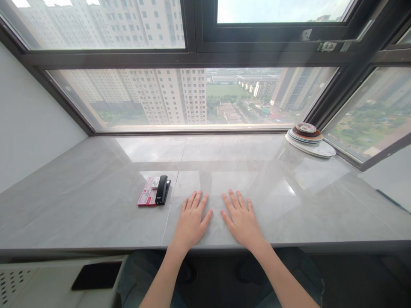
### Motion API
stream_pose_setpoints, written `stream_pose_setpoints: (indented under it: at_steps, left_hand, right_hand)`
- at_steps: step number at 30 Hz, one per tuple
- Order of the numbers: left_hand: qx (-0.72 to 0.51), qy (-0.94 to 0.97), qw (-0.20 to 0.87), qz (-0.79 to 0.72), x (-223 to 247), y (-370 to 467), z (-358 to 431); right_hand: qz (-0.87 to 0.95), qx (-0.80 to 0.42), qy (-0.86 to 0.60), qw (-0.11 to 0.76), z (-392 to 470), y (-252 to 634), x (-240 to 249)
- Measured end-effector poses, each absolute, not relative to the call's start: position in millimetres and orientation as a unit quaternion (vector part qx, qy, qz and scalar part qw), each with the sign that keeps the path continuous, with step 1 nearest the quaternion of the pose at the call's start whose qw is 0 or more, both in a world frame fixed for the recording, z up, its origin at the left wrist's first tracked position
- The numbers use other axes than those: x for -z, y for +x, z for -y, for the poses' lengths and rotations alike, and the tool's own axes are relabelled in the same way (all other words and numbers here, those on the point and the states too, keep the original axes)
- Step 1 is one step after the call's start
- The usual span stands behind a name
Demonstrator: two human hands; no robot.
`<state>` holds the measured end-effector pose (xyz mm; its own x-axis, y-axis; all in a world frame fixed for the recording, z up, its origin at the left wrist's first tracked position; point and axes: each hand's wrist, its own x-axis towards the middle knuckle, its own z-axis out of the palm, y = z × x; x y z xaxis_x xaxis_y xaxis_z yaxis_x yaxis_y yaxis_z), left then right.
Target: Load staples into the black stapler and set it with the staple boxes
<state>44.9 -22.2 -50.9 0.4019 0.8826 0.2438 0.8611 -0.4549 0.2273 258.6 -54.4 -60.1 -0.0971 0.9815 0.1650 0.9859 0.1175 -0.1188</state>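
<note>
My left hand [192, 222] lies palm down on the grey stone sill [96, 214], fingers spread and holding nothing. Beside it, my right hand [242, 220] rests flat in the same way, also empty, with a gap between the two thumbs. Left of my left hand is a black stapler [161, 190], lying against a red and white booklet or flat pack [147, 192]. A small whitish box [155, 182] sits on the pack, next to the stapler. Neither hand touches these items.
Stacked plates or round mats [313, 147] stand at the back right corner by the window. A dark thin object [393, 202] lies along the right wall. Below the sill's front edge, a black flat device [96, 276] rests on a white surface at the left.
</note>
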Motion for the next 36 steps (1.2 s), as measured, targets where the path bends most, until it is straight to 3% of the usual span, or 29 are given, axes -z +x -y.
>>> stream_pose_setpoints:
  at_steps: [36]
  left_hand:
    - [-0.174,0.833,0.039,-0.524,51.8,43.7,21.9]
  right_hand:
    - [0.737,0.012,-0.668,0.103,55.0,257.7,56.8]
